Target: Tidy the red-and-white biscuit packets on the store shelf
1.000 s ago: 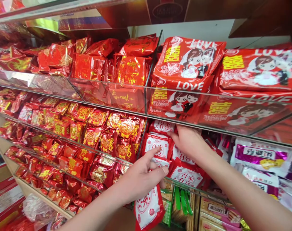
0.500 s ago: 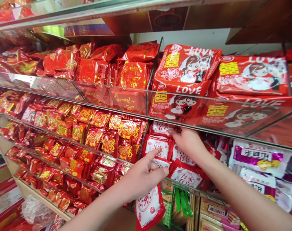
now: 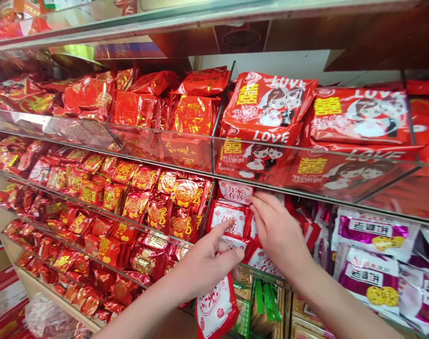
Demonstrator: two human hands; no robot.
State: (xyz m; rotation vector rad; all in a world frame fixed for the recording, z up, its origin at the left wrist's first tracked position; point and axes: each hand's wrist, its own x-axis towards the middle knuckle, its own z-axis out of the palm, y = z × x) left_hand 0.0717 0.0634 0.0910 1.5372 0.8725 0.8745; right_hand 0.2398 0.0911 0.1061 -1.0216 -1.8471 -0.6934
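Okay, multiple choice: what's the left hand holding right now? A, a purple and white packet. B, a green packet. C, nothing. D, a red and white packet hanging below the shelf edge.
D: the left hand pinches a red and white packet that dangles below it.

1. Two bare hands: left hand point(image 3: 205, 263), right hand point(image 3: 278, 233).
2. One red-and-white printed snack packet point(image 3: 216, 308) hanging from the left hand.
3. Three large red "LOVE" cartoon-couple bags point(image 3: 271, 101) clearly showing on the glass shelf point(image 3: 129, 136).
4. Three purple-and-white biscuit packets point(image 3: 373, 230) showing at right.
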